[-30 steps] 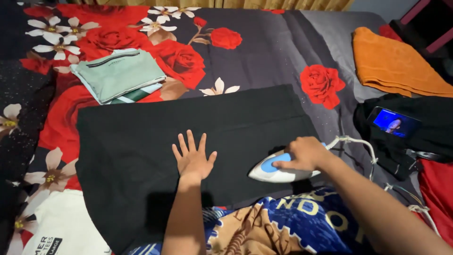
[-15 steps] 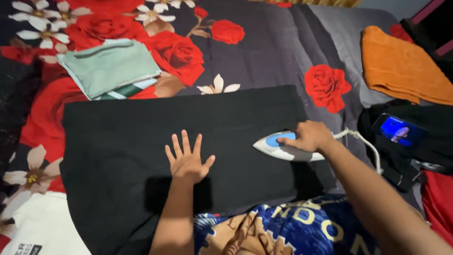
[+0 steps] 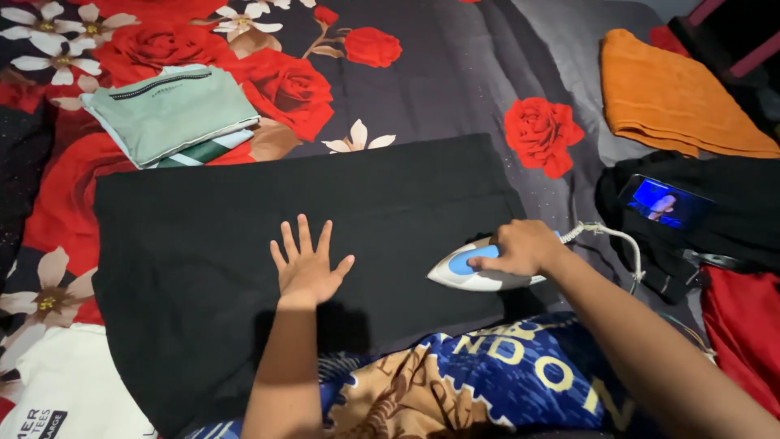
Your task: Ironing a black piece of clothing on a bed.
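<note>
iron: white-and-blue iron [image 3: 475, 272] is sitting flat on the lower right part of the black cloth, nose pointing left
right hand: right hand [image 3: 524, 246] is wrapping the iron's handle from above, grip pressed together around it
left hand: left hand [image 3: 307, 264] is lying palm-down on the cloth, fingers spread, well left of the iron
cloth: black cloth [image 3: 244, 236] is lying spread flat across the bed
cord: white cord [image 3: 613, 237] is running right from the iron's rear
bed: floral bedsheet [image 3: 455, 89], grey with red roses, is carrying everything
folded pile: pale green folded clothes [image 3: 171, 114] are resting beyond the cloth's far left corner
towel: orange towel [image 3: 678, 97] is lying far right
phone: lit phone [image 3: 666, 203] is sitting on a dark garment, right of the iron
bag: white printed bag [image 3: 73, 390] is lying at near left; contents cannot tell
</note>
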